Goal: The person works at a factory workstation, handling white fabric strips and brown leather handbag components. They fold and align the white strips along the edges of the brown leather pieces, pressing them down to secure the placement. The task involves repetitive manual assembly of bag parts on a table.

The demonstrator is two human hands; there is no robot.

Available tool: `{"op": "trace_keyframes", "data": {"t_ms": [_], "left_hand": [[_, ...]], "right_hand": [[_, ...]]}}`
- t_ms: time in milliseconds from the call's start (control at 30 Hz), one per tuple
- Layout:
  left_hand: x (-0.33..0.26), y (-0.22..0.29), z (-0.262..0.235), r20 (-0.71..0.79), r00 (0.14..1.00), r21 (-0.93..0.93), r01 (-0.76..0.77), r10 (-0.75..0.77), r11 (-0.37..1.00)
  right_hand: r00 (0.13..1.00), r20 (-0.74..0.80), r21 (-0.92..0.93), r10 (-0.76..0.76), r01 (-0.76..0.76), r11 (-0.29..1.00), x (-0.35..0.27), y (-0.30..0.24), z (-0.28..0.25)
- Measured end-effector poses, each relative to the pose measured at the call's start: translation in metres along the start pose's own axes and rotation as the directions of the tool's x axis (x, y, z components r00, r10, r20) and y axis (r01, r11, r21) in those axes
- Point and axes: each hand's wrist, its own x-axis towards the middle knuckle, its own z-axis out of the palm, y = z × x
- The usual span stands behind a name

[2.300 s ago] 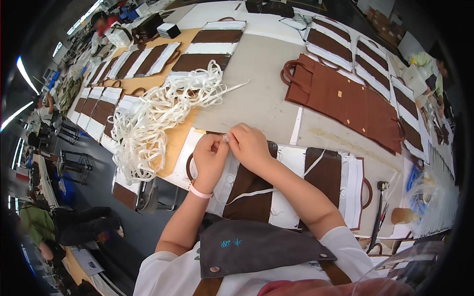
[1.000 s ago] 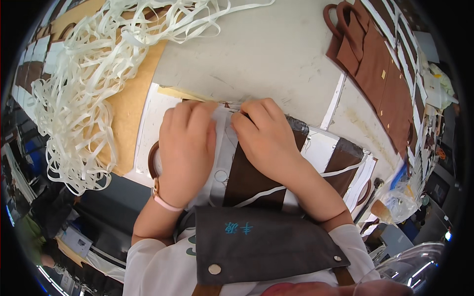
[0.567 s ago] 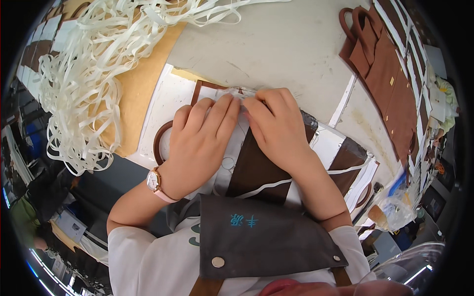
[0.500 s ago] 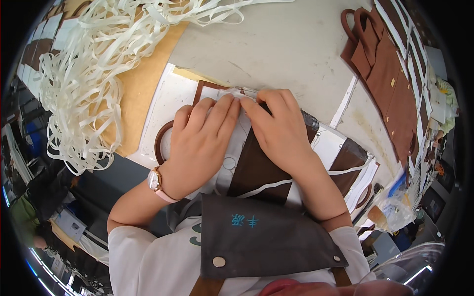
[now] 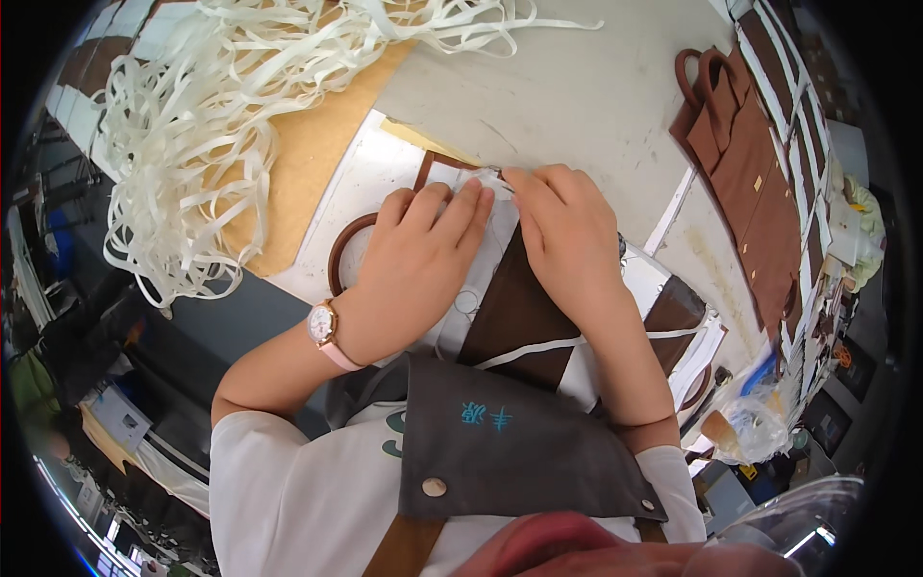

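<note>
A brown bag panel [image 5: 514, 313] with white protective film lies on the table in front of me. My left hand [image 5: 418, 264] lies flat on its left part, fingers pressed down, a pink watch on the wrist. My right hand [image 5: 567, 240] rests on the right part, its fingertips pinching the white strip [image 5: 486, 178] at the panel's top edge, where both hands meet. A round brown handle [image 5: 341, 260] shows left of my left hand.
A big heap of loose white strips [image 5: 212, 106] lies at the upper left on a tan board [image 5: 308, 163]. Finished brown bags [image 5: 745, 163] lie at the right. A clear plastic bag and small tools [image 5: 745, 423] sit at the lower right edge.
The view has drawn closer to the table. Both hands slid up the panel and now press at its top edge, the left hand flattening out.
</note>
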Motion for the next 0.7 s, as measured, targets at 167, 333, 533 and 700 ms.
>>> {"op": "trace_keyframes", "data": {"t_ms": [167, 333, 533, 700], "left_hand": [[-0.001, 0.002, 0.003, -0.026, 1.0, 0.002, -0.001, 0.001, 1.0], [-0.003, 0.0, 0.004, -0.04, 0.999, 0.018, -0.011, 0.012, 1.0], [-0.002, -0.003, 0.004, 0.004, 1.0, -0.027, -0.015, 0.015, 1.0], [0.0, 0.0, 0.004, -0.043, 0.999, -0.027, -0.019, 0.017, 0.999]], "right_hand": [[0.98, -0.047, 0.008, -0.191, 0.192, 0.981, 0.027, 0.007, 0.013], [0.963, -0.063, 0.004, -0.263, 0.264, 0.965, 0.032, 0.016, 0.026], [0.93, -0.014, -0.026, -0.368, 0.368, 0.93, 0.036, 0.016, 0.027], [0.989, -0.105, 0.098, -0.106, 0.116, 0.988, 0.041, 0.032, 0.035]]}}
